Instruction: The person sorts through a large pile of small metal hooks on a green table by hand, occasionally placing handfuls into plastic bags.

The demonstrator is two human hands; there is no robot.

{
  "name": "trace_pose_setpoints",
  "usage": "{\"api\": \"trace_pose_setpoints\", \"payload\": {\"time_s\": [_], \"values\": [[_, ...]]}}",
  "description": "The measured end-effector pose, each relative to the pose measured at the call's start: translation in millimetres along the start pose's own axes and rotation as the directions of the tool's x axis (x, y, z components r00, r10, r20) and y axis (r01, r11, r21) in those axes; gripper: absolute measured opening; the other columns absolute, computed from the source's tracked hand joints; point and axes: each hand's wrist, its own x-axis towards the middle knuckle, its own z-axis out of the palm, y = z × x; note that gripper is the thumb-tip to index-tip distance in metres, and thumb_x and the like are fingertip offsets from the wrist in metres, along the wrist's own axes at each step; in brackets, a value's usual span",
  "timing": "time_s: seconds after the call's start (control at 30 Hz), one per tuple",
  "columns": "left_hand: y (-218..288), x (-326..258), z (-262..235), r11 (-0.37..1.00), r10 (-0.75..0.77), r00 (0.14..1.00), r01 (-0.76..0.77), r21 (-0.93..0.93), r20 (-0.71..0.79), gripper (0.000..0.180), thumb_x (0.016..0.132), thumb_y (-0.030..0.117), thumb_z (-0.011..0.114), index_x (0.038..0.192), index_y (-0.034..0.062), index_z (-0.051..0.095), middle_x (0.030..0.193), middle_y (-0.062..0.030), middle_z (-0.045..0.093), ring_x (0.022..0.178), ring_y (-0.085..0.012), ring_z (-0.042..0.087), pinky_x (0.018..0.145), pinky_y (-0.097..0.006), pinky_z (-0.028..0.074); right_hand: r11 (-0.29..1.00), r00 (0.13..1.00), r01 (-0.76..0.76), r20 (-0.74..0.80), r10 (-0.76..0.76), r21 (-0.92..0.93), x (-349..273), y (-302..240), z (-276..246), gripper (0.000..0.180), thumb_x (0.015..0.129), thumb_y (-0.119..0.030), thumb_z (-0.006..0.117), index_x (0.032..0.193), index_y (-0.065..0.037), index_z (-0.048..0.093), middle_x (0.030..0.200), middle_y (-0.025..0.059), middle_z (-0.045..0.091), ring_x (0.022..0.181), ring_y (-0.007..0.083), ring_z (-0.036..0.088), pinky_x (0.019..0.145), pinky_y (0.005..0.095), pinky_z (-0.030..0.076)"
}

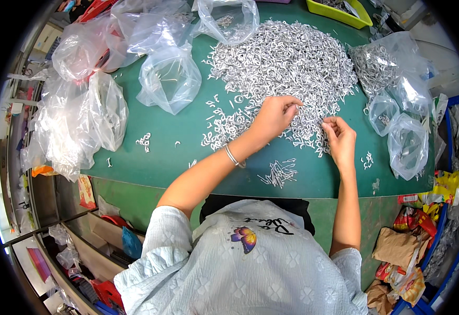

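A large heap of small silvery metal pieces (287, 58), many curved like hooks or rings, spreads over the green table (150, 121). My left hand (277, 116), with a bangle on its wrist, is over the heap's near part, its thumb and forefinger pinched together. My right hand (341, 139) is at the heap's near right edge, fingertips also drawn together. What either pinch holds is too small to make out. Between my forearms, near the table's front edge, lies a small pile of straight, thin metal pieces (280, 173).
Clear plastic bags (170, 79) crowd the table's left and back. At the right are a bag of metal pieces (375, 67) and more open bags (408, 147). A yellow-green tray (340, 13) sits at the far edge. Small clusters of pieces (144, 142) lie at the left.
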Motion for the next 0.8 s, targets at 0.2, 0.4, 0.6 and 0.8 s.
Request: {"api": "trace_pose_setpoints", "payload": {"time_s": [0.2,0.4,0.6,0.8], "values": [[-10.5,0.3,-7.0,0.984,-0.056,0.993,0.072,-0.164,0.100,0.029,0.089,-0.009,0.049,0.114,-0.0043,0.062,0.105,-0.0111,0.067,0.089,-0.0122,0.065,0.077,-0.024,0.054,0.940,0.990,-0.044,0.138,-0.004,0.340,3.5,18.0,-5.4,0.024,0.088,0.009,0.058,0.110,0.004,0.064,0.084,0.0004,0.060,0.072,0.0051,0.053,0.065,0.0192,0.045],[-6.9,-1.2,-1.3,0.973,-0.039,0.994,0.061,-0.223,0.100,0.038,0.086,-0.013,0.048,0.121,-0.0026,0.058,0.111,-0.0105,0.062,0.094,-0.0140,0.064,0.079,-0.025,0.053,0.909,0.993,-0.071,0.111,0.027,0.410,1.9,11.4,-4.5,0.022,0.088,0.006,0.061,0.109,0.005,0.065,0.087,0.0025,0.063,0.076,0.0050,0.056,0.068,0.0179,0.046],[-0.9,-7.8,-0.3,0.984,0.172,0.985,-0.171,0.049,-0.025,0.037,0.084,-0.011,0.053,0.118,0.0021,0.061,0.107,-0.0115,0.062,0.091,-0.0186,0.065,0.076,-0.028,0.054,0.995,0.998,0.020,0.051,-0.025,0.095,-0.7,6.0,-5.1,0.019,0.084,0.004,0.066,0.102,0.002,0.069,0.084,0.0060,0.066,0.072,0.0076,0.058,0.066,0.0222,0.046],[-13.2,-17.8,0.3,0.932,0.277,0.960,-0.276,0.234,0.030,0.031,0.082,-0.005,0.061,0.112,0.0029,0.063,0.105,-0.0138,0.062,0.089,-0.0273,0.063,0.079,-0.036,0.052,1.000,0.999,0.016,-0.047,-0.016,0.007,-3.9,3.0,-5.4,0.016,0.081,0.001,0.067,0.098,0.000,0.069,0.082,0.0106,0.064,0.069,0.0166,0.060,0.066,0.0290,0.048]]}}
